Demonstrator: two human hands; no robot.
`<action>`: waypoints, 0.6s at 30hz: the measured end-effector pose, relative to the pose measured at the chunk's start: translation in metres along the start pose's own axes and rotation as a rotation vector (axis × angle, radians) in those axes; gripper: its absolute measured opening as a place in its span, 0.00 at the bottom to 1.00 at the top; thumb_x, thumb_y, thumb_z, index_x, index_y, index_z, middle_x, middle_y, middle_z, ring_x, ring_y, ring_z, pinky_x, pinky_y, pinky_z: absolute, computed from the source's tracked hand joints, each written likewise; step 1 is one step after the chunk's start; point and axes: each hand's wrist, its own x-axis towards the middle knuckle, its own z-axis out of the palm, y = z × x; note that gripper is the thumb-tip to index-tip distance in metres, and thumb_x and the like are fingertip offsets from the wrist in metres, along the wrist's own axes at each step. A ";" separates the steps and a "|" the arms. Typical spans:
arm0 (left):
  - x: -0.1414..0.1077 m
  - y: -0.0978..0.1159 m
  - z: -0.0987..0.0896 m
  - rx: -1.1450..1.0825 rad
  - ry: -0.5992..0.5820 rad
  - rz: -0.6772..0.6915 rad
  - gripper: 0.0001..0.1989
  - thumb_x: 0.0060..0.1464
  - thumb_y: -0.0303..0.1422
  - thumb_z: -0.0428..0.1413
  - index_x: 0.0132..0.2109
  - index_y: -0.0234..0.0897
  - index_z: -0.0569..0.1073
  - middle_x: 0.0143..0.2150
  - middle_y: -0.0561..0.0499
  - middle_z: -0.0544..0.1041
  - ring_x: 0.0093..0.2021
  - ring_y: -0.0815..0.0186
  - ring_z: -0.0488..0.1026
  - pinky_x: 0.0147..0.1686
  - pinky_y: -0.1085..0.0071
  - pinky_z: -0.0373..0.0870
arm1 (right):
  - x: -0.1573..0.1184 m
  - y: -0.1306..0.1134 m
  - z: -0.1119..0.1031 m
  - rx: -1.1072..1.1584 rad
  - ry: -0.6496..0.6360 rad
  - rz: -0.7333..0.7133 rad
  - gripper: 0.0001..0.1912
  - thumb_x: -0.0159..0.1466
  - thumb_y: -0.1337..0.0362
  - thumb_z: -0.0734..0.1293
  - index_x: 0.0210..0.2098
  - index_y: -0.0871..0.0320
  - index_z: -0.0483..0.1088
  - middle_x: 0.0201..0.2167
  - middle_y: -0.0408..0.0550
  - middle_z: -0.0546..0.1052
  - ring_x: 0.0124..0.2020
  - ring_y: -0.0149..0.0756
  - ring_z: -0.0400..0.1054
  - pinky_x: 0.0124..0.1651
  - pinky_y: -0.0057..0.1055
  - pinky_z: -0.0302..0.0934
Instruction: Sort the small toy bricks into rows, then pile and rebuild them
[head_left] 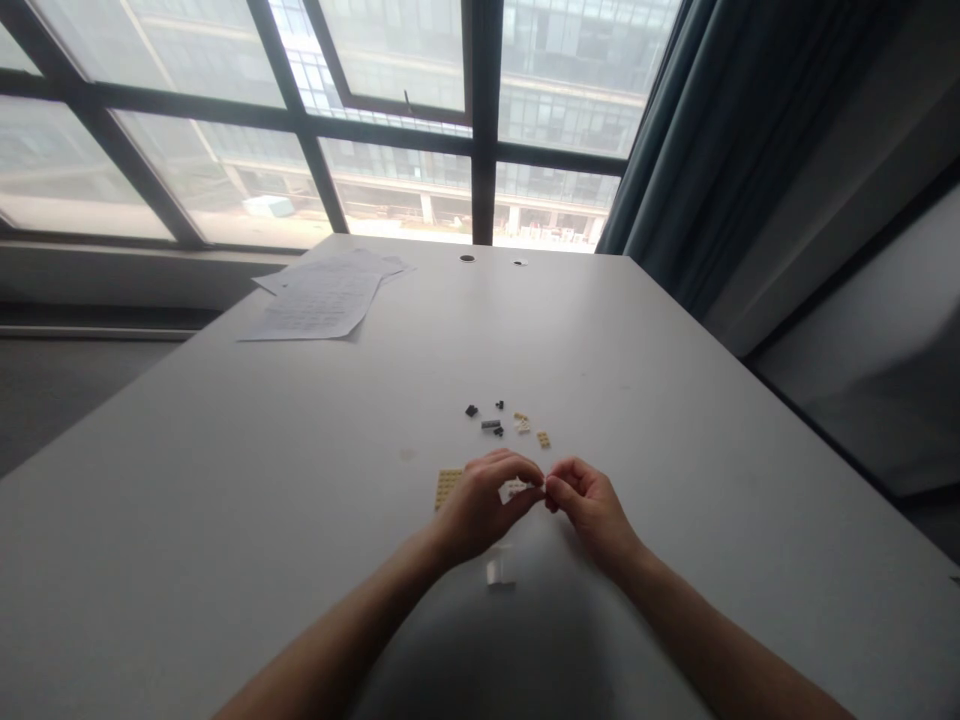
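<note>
My left hand (491,495) is curled, with thumb and forefinger pinched together at the tips. Against those tips press the closed fingers of my right hand (589,497). Whatever sits between them is too small and too covered to name; only a pale speck shows. A white studded piece (516,488) is visible through the loop of my left thumb and forefinger. Partly covered by the left hand is a tan studded plate (448,487). Just beyond the right fingers lies a small tan plate (544,440).
Several small bricks lie past my hands: a black piece (471,411), a grey ridged piece (490,425) and white pieces (523,427). Nearer me is a shiny clear scrap (499,572). Paper sheets (315,300) rest at the far left of the white table (225,480), before windows.
</note>
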 end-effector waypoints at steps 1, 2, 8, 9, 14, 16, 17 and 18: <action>0.001 -0.003 -0.004 0.016 0.009 -0.001 0.03 0.55 0.30 0.56 0.35 0.38 0.75 0.34 0.48 0.78 0.36 0.65 0.74 0.39 0.69 0.70 | -0.001 -0.001 0.001 -0.010 -0.007 0.002 0.14 0.55 0.55 0.71 0.30 0.57 0.67 0.24 0.42 0.74 0.24 0.30 0.65 0.32 0.29 0.61; 0.002 -0.007 -0.011 0.050 0.028 -0.007 0.03 0.54 0.31 0.56 0.35 0.38 0.75 0.35 0.47 0.78 0.37 0.65 0.74 0.40 0.68 0.70 | -0.002 -0.003 0.002 -0.014 -0.017 0.007 0.14 0.54 0.55 0.71 0.30 0.57 0.67 0.25 0.44 0.75 0.25 0.31 0.66 0.32 0.30 0.61; 0.002 -0.051 -0.056 0.437 0.133 -0.278 0.06 0.52 0.34 0.55 0.34 0.39 0.76 0.34 0.49 0.77 0.34 0.63 0.73 0.37 0.67 0.68 | -0.001 0.000 -0.001 -0.071 -0.002 -0.027 0.11 0.55 0.59 0.71 0.34 0.58 0.71 0.28 0.45 0.77 0.30 0.33 0.69 0.36 0.31 0.64; 0.001 -0.058 -0.060 0.481 0.111 -0.323 0.07 0.52 0.35 0.55 0.33 0.39 0.76 0.33 0.49 0.76 0.33 0.63 0.72 0.36 0.68 0.67 | 0.000 0.002 -0.003 -0.085 0.019 -0.036 0.10 0.55 0.59 0.71 0.34 0.57 0.71 0.27 0.44 0.77 0.30 0.33 0.69 0.36 0.31 0.63; -0.002 -0.068 -0.064 0.556 -0.034 -0.382 0.08 0.51 0.36 0.55 0.30 0.40 0.77 0.31 0.50 0.76 0.29 0.64 0.71 0.32 0.69 0.64 | 0.006 0.009 -0.013 -0.129 0.107 -0.060 0.09 0.55 0.60 0.70 0.33 0.58 0.71 0.27 0.45 0.76 0.29 0.33 0.68 0.36 0.30 0.63; -0.001 -0.066 -0.064 0.546 -0.073 -0.392 0.07 0.50 0.36 0.55 0.29 0.41 0.76 0.31 0.50 0.76 0.30 0.63 0.71 0.32 0.69 0.63 | 0.007 0.010 -0.015 -0.142 0.112 -0.067 0.09 0.55 0.60 0.70 0.33 0.58 0.71 0.27 0.45 0.76 0.29 0.33 0.68 0.35 0.30 0.63; -0.001 -0.065 -0.064 0.537 -0.090 -0.400 0.07 0.50 0.37 0.56 0.29 0.41 0.77 0.31 0.50 0.75 0.30 0.63 0.71 0.32 0.69 0.63 | 0.007 0.011 -0.015 -0.149 0.112 -0.069 0.09 0.56 0.60 0.69 0.34 0.58 0.71 0.27 0.45 0.76 0.29 0.33 0.68 0.36 0.30 0.63; -0.001 -0.064 -0.065 0.526 -0.106 -0.408 0.07 0.49 0.37 0.56 0.29 0.41 0.77 0.31 0.50 0.75 0.30 0.63 0.71 0.32 0.69 0.63 | 0.008 0.011 -0.016 -0.157 0.111 -0.069 0.09 0.56 0.60 0.69 0.34 0.58 0.71 0.27 0.45 0.76 0.29 0.33 0.68 0.36 0.31 0.62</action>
